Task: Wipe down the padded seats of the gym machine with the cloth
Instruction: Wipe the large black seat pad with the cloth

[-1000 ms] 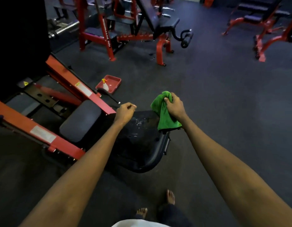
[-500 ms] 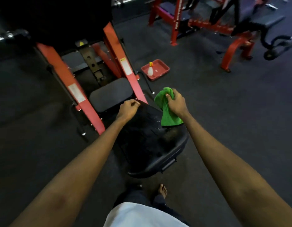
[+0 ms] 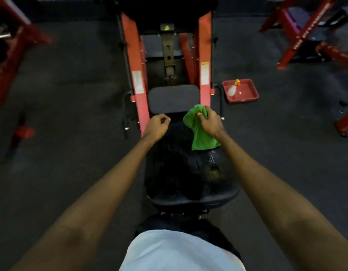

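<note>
Head view: dark, matte, speckled floor (image 3: 71, 98), gym room, low light, edges blurred. Gym machine (image 3: 137, 75) dead ahead: two red-orange painted steel uprights with pale labels, and a dark slotted bar between them. Small rectangular grey seat pad (image 3: 173, 98) sits between the uprights, flat with rounded corners. Nearer, a large black pad (image 3: 179, 173), glossy, broad, with a curved near edge. Right hand (image 3: 210, 122) grasps the bunched top of the green cloth (image 3: 200, 133); the soft, nappy fabric hangs over the black pad's upper right part. Left hand (image 3: 157, 124) is clenched in a fist, nothing seen in it, at the black pad's far edge; contact unclear. Red tray (image 3: 254, 94) is on the floor right of the machine, with a spray bottle (image 3: 232, 89) lying in it. More red frames (image 3: 298, 36) far right.
</note>
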